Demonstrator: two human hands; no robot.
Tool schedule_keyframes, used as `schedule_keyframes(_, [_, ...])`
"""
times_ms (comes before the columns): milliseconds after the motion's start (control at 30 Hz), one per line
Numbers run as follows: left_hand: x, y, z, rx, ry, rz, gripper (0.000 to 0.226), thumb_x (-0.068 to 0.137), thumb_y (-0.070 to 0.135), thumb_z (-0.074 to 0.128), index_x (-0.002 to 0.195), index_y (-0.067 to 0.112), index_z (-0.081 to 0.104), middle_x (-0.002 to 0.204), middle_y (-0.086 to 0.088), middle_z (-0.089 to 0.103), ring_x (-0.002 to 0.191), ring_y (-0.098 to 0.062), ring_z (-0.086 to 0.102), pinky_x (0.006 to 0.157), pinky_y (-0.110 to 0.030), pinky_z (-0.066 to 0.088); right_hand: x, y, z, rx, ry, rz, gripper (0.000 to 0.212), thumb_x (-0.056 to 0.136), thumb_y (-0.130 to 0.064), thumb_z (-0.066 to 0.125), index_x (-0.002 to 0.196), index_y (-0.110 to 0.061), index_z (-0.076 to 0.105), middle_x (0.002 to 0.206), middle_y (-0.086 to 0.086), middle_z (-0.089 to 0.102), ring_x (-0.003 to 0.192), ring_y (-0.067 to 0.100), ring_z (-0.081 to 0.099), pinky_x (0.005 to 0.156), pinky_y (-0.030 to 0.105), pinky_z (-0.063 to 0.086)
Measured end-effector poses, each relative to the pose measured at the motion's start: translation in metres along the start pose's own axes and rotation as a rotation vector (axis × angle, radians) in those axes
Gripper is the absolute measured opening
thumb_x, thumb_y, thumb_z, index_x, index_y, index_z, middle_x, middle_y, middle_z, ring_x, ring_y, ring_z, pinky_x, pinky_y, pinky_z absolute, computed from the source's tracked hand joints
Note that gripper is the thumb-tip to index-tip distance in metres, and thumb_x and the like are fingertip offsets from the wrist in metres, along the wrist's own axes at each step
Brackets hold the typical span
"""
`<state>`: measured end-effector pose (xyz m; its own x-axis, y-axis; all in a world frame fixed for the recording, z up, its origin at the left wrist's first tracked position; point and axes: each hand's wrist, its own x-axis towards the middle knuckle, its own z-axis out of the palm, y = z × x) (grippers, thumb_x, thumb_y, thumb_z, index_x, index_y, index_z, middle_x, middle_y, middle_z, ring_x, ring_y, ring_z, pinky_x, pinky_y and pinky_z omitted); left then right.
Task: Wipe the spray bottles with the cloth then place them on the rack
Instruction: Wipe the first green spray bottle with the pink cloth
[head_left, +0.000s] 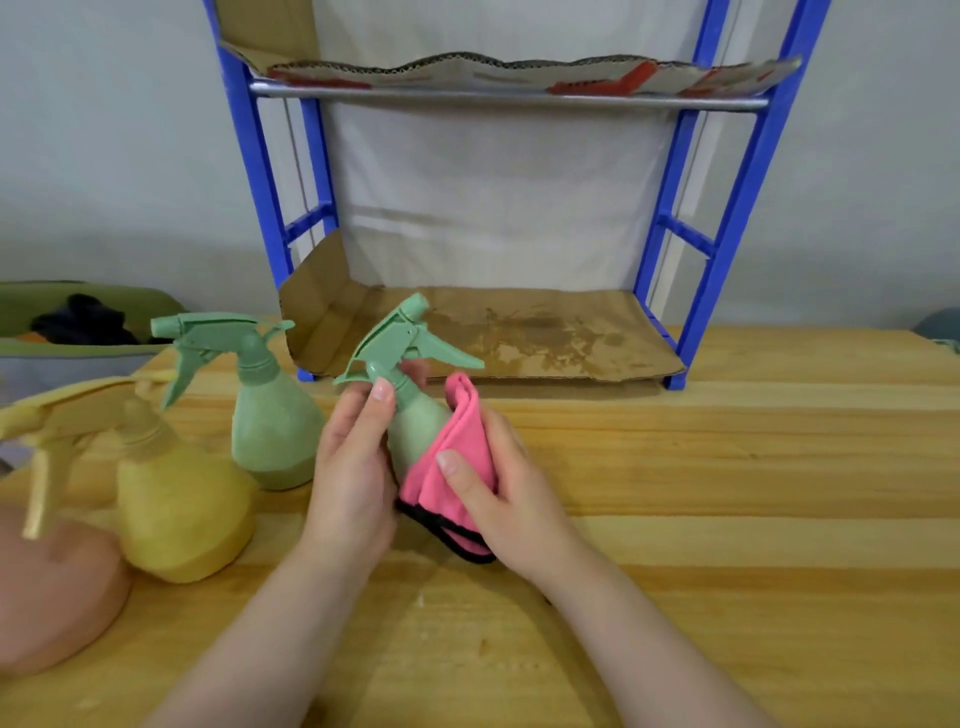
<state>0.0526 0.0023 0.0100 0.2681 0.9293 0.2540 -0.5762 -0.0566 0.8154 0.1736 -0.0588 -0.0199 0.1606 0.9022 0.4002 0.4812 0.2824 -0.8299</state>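
Observation:
A green spray bottle (415, 423) is held tilted above the wooden table, its nozzle pointing right. My left hand (353, 467) grips its neck and left side. My right hand (498, 493) presses a folded pink cloth (457, 462) with a black edge against the bottle's right side. A second green spray bottle (270, 415) stands upright just left of my hands. A yellow spray bottle (176, 509) stands at the near left. The blue rack (727, 218) stands at the back, with cardboard on both shelves and no bottles on it.
An orange rounded object (52, 597) lies at the left edge, partly cut off. The lower shelf's cardboard (545, 338) is stained. A green and grey bag (78, 327) sits behind the table's left corner. The wooden table (727, 519) stretches out to the right.

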Motion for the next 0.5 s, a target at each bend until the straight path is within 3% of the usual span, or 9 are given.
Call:
schedule_keyframes(100, [0.005,0.005,-0.002,-0.14,0.043,0.016,0.025,0.1,0.03,0.044,0.111,0.014,0.061,0.101,-0.001,0.068,0.097,-0.015,0.065,0.083,-0.033,0.055,-0.003,-0.001,-0.003,0.107,-0.029,0.038,0.058,0.096,-0.053,0.05,0.149,-0.044,0.028,0.143,-0.023,0.047,0.131,-0.005,0.046,0.107,0.022,0.04])
schedule_keyframes(167, [0.009,0.008,-0.007,-0.303,0.111,-0.049,0.025,0.101,0.034,0.046,0.112,0.019,0.062,0.102,0.002,0.069,0.103,-0.016,0.063,0.089,-0.034,0.054,-0.005,-0.004,-0.002,0.177,-0.037,0.057,0.056,0.098,-0.048,0.051,0.15,-0.04,0.03,0.134,-0.021,0.056,0.123,-0.002,0.054,0.1,0.021,0.046])
schedule_keyframes(233, [0.013,0.008,-0.014,-0.416,0.181,-0.093,0.026,0.1,0.036,0.049,0.113,0.02,0.064,0.103,0.002,0.069,0.11,-0.02,0.06,0.094,-0.036,0.05,-0.007,-0.005,0.001,0.227,-0.057,0.091,0.05,0.097,-0.048,0.049,0.144,-0.046,0.032,0.126,-0.026,0.06,0.119,-0.003,0.057,0.096,0.017,0.047])
schedule_keyframes(333, [0.014,0.006,-0.018,-0.377,0.176,-0.094,0.026,0.1,0.036,0.047,0.111,0.019,0.063,0.102,0.002,0.069,0.108,-0.02,0.061,0.094,-0.036,0.049,-0.007,-0.004,0.004,0.243,-0.06,0.128,0.048,0.095,-0.051,0.045,0.14,-0.052,0.029,0.124,-0.043,0.054,0.121,-0.012,0.052,0.097,0.011,0.042])
schedule_keyframes(433, [0.011,0.004,-0.014,-0.254,0.085,-0.08,0.028,0.099,0.036,0.045,0.11,0.017,0.063,0.102,-0.001,0.069,0.105,-0.02,0.062,0.094,-0.037,0.05,-0.006,-0.001,-0.001,0.239,-0.044,0.119,0.058,0.095,-0.054,0.045,0.15,-0.043,0.03,0.144,-0.028,0.048,0.131,-0.008,0.046,0.109,0.021,0.04])
schedule_keyframes(500, [0.008,0.002,-0.011,-0.181,0.015,-0.085,0.032,0.098,0.037,0.045,0.113,0.015,0.063,0.104,-0.005,0.068,0.104,-0.022,0.062,0.094,-0.038,0.052,-0.005,-0.005,-0.004,0.204,-0.052,0.083,0.047,0.097,-0.054,0.044,0.143,-0.051,0.034,0.145,-0.029,0.045,0.133,-0.01,0.043,0.108,0.019,0.038])
